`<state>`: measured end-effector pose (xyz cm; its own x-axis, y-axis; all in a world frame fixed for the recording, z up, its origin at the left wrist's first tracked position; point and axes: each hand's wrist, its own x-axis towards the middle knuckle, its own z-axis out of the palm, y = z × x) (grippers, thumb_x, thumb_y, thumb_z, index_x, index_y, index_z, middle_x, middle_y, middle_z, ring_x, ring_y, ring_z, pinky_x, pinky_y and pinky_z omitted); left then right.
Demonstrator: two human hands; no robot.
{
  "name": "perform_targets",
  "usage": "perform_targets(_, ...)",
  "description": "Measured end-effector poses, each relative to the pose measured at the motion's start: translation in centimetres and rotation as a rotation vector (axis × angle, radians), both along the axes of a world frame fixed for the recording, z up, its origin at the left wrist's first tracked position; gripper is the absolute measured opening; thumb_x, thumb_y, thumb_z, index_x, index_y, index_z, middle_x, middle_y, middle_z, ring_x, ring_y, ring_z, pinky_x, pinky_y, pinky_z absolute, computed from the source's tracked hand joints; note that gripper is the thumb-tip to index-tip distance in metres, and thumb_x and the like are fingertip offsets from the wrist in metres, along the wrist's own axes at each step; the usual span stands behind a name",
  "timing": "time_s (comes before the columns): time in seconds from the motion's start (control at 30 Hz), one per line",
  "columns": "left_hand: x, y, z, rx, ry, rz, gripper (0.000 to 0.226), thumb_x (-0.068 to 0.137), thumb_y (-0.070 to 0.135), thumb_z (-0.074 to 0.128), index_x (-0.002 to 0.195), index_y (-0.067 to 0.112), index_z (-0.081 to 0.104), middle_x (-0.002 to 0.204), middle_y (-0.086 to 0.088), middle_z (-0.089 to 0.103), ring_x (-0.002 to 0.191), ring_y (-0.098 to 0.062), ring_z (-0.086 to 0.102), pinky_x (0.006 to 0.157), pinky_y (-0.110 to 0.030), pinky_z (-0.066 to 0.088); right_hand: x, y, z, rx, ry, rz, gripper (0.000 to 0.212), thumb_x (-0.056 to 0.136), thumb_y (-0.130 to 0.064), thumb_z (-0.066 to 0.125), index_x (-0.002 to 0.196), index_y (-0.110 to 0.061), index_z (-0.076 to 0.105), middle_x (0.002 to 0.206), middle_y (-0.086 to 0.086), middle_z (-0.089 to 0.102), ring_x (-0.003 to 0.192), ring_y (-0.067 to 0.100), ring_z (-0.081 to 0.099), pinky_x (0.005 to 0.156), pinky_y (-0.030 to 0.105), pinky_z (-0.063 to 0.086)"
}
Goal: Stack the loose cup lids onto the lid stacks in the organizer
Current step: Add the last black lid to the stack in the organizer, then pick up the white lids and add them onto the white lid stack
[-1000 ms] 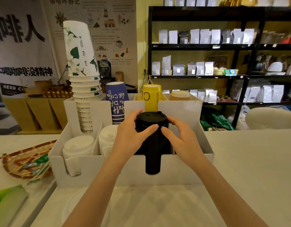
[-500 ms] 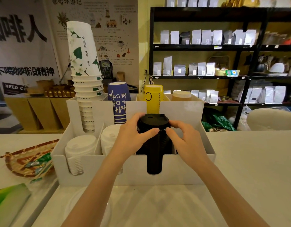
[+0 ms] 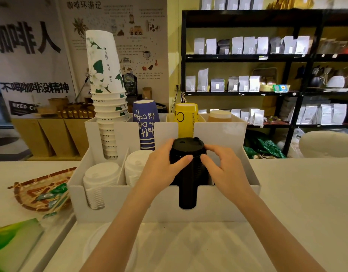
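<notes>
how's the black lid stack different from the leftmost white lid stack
The black lid stack is dark, stands taller above the organizer front wall, and is gripped by the left hand and right hand. The white lid stack is pale, lower and untouched. Both stand upright in front compartments, showing through slots in the wall.

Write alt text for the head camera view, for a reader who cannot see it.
Two bare hands, left hand and right hand, grip the top of a black lid stack standing in a white organizer on a counter. Two white lid stacks sit in the compartments to its left, with upside-down paper cup stacks behind.
</notes>
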<state>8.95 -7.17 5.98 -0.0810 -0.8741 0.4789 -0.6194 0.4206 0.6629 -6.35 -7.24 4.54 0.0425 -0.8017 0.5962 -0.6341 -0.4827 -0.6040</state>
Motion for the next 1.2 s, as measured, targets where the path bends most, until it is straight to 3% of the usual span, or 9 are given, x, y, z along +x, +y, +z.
perform_targets(0.1,0.2,0.0,-0.3,-0.05,-0.203,0.06,0.05,0.085,0.046,0.046,0.123,0.015,0.039,0.119,0.0,0.049,0.113,-0.018,0.046,0.087,-0.027,0.045,0.4,0.1,-0.1,-0.027,-0.003,0.006,0.051,0.088,-0.027,0.05,0.136,-0.017,0.034,0.139,0.002,0.044,0.13,0.016,0.034,0.102,0.025,0.024)
perform_targets(0.2,1.1,1.4,0.1,-0.011,-0.235,0.052,0.065,0.087,0.047,0.04,0.141,0.018,0.02,0.151,0.0,0.025,0.141,-0.016,0.016,0.114,-0.034,0.018,1.1,0.8,0.2,-0.104,0.018,0.01,0.058,0.087,-0.026,0.053,0.138,-0.017,0.028,0.141,0.004,0.041,0.13,0.015,0.031,0.1,0.02,0.02)
perform_targets(0.37,4.6,4.9,-0.5,-0.053,-0.138,0.062,0.056,0.085,0.044,0.046,0.137,0.031,0.027,0.148,0.009,0.031,0.135,-0.009,0.026,0.109,-0.031,0.024,3.2,3.4,0.5,-0.221,0.101,0.096,0.059,0.08,-0.032,0.048,0.135,-0.016,0.035,0.133,0.007,0.049,0.125,0.019,0.038,0.102,0.028,0.03)
perform_targets(0.47,7.3,7.0,-2.2,-0.027,-0.149,0.139,0.051,0.084,0.044,0.049,0.132,0.035,0.033,0.143,0.009,0.038,0.128,-0.009,0.034,0.105,-0.033,0.03,4.8,4.7,-0.3,-0.204,0.128,0.225,0.057,0.08,-0.03,0.05,0.134,-0.019,0.036,0.135,0.003,0.048,0.122,0.006,0.035,0.1,0.018,0.027)
perform_targets(0.63,10.5,10.5,-5.4,0.194,-0.076,0.255,0.086,0.063,0.063,0.056,0.137,0.03,0.026,0.146,0.006,0.036,0.128,-0.013,0.038,0.105,-0.041,0.038,8.1,6.1,-2.8,0.186,-0.069,0.551,0.053,0.086,-0.025,0.054,0.134,-0.03,0.033,0.122,-0.01,0.05,0.111,0.003,0.048,0.09,0.015,0.037)
perform_targets(0.8,11.9,12.8,-8.5,0.373,-0.061,0.237,0.118,0.048,0.062,0.074,0.141,0.032,0.009,0.153,0.01,0.015,0.137,-0.007,0.017,0.112,-0.03,0.019,10.2,6.7,-5.5,0.376,-0.103,0.601,0.057,0.085,-0.018,0.055,0.136,-0.026,0.031,0.123,-0.006,0.05,0.112,0.008,0.048,0.085,0.014,0.038)
perform_targets(0.93,12.6,13.4,-10.1,0.436,-0.136,0.223,0.127,0.046,0.054,0.08,0.142,0.029,0.0,0.154,0.009,0.007,0.138,-0.005,0.009,0.111,-0.026,0.013,10.5,7.1,-7.5,0.443,0.003,0.59,0.061,0.085,-0.023,0.054,0.139,-0.028,0.026,0.126,-0.01,0.043,0.117,0.006,0.041,0.094,0.023,0.031)
perform_targets(1.07,12.7,13.5,-10.7,0.459,-0.17,0.228,0.124,0.05,0.048,0.081,0.143,0.025,0.001,0.154,0.006,0.015,0.139,-0.012,0.018,0.11,-0.026,0.018,10.8,7.9,-9.0,0.579,-0.097,0.62,0.059,0.084,-0.027,0.056,0.137,-0.029,0.03,0.131,-0.012,0.044,0.122,0.008,0.043,0.104,0.03,0.035)
perform_targets(1.2,12.8,13.5,-10.8,0.403,-0.148,0.243,0.116,0.053,0.045,0.08,0.143,0.024,0.011,0.151,0.005,0.025,0.136,-0.013,0.026,0.11,-0.029,0.024,11.0,8.1,-9.4,0.634,-0.163,0.655,0.051,0.084,-0.025,0.056,0.132,-0.027,0.039,0.118,-0.019,0.052,0.114,0.002,0.048,0.097,0.023,0.037)
